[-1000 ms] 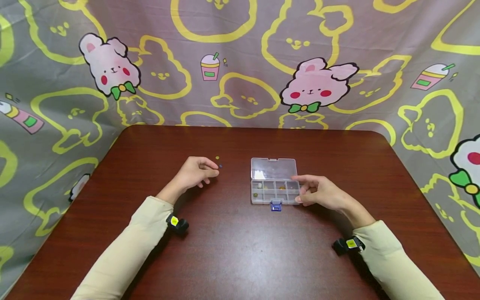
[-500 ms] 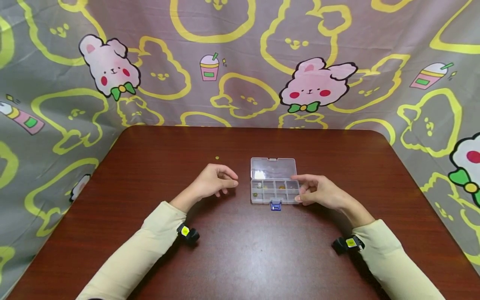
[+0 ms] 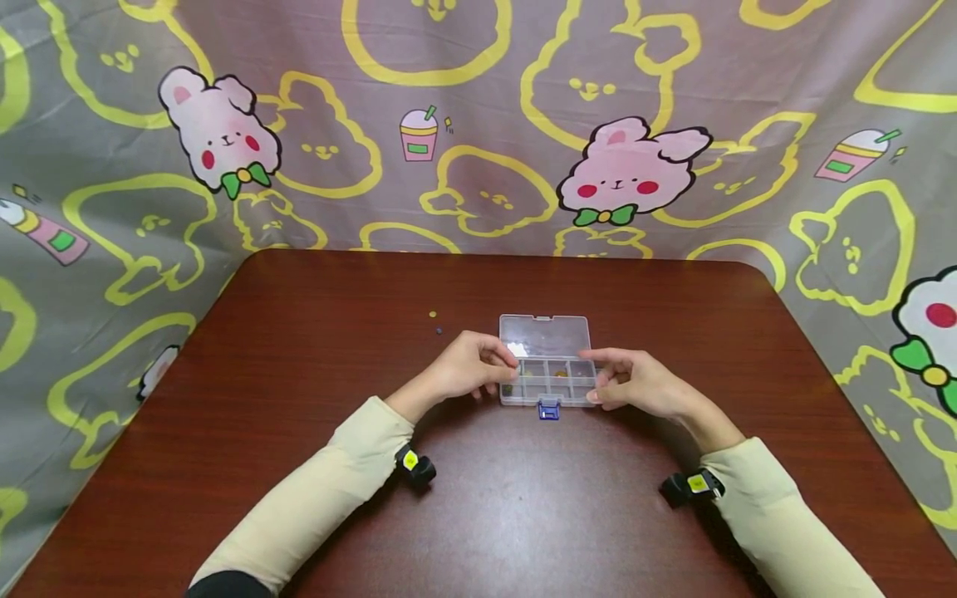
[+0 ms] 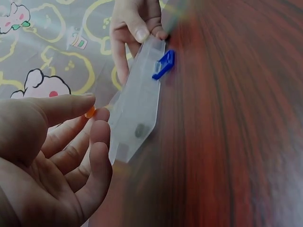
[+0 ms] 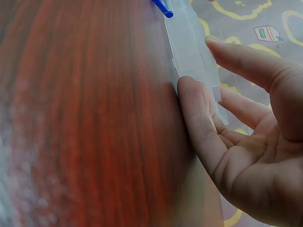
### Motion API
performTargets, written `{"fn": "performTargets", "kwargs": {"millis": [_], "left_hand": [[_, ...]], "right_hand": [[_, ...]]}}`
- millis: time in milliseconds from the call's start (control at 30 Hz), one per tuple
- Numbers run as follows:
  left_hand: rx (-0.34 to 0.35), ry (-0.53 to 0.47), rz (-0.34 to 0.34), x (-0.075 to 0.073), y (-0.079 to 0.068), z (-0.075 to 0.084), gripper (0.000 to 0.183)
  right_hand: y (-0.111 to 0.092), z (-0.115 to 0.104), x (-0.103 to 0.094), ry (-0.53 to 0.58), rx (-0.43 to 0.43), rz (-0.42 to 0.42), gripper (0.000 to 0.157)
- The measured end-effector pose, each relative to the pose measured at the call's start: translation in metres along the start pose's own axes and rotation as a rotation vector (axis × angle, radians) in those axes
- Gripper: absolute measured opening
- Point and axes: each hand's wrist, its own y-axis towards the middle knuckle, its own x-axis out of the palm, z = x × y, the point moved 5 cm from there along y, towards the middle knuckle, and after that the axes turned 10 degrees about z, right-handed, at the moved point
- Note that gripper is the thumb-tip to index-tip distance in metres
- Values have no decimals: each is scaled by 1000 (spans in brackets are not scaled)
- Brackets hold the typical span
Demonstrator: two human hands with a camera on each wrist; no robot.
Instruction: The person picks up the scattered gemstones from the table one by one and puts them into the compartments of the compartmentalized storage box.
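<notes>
A clear plastic compartment box [image 3: 549, 392] lies on the table with its lid [image 3: 546, 335] tipped back. Small coloured beads sit in some compartments, and a blue latch [image 3: 549, 410] hangs at the front. Between thumb and index finger, my left hand [image 3: 474, 365] pinches a small orange bead [image 4: 90, 112], over the left end of the box. My right hand [image 3: 635, 380] holds the box's right end, thumb at the front corner and index finger at the back one. The left fingers cover the far left compartment in the head view.
A yellowish bead [image 3: 433, 314] and a bluish bead [image 3: 439, 330] lie on the brown table [image 3: 336, 286] left of the box. Behind the table hangs a patterned cloth [image 3: 478, 124]. Each wrist wears a small black camera.
My left hand has moved right from beside the loose beads to the left end of the box. The right hand has stayed at the box's right end.
</notes>
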Motion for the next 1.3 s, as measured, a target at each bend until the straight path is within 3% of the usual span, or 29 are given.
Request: {"fn": "performTargets", "kwargs": {"millis": [467,1300], "left_hand": [[38,57,-25,23,11,12,9],[65,93,-100,38,14,21,8]], "right_hand": [[0,-2,0,12,2,2,70],[0,-1,0,25,5,4,69]]}}
